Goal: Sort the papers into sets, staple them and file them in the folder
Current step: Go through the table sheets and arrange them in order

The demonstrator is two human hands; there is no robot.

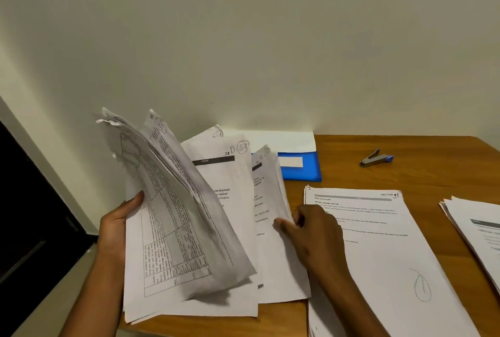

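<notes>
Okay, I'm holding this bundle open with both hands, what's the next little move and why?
Probably draw the sheets pinched by the right hand out of the fanned white paper bundle and lay them on the white printed stack beside it. The left hand already holds the rest lifted, and the grey stapler with the blue tip lies untouched.

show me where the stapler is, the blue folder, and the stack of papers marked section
stapler (376, 159): head view, on its grey metal body.
blue folder (304, 170): head view, on the blue cover below its white label.
stack of papers marked section (378, 250): head view, on the bare middle of its top sheet.
</notes>
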